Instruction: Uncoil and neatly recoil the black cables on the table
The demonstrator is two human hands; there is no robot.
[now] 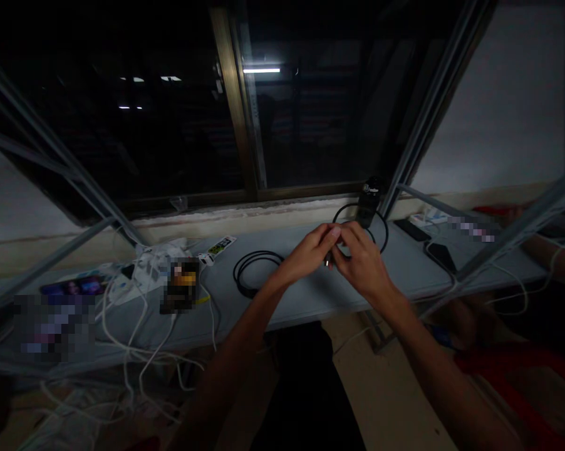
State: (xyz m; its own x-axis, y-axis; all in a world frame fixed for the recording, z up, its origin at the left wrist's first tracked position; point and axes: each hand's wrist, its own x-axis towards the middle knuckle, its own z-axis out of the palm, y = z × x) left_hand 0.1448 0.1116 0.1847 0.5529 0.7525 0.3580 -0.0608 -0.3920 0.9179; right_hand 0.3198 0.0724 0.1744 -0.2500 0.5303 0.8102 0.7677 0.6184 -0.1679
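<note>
Above the grey table (294, 310), my left hand (311, 250) and my right hand (360, 260) meet at the fingertips. Both have their fingers pressed together around a small dark cable end with a metal plug (328, 259), partly hidden by the fingers. A black cable loop (386, 235) rises behind my right hand. Left of my left hand, a coiled black cable (238, 275) lies on the table. A dark bottle (369, 202) stands behind my right hand near the window.
White cables (127, 351) tangle at the left beside a lit phone (73, 286) and a plastic bag (155, 257). A black phone (411, 230) lies at the right. Metal posts (418, 131) flank the window. Another person's arm (557, 257) shows at far right.
</note>
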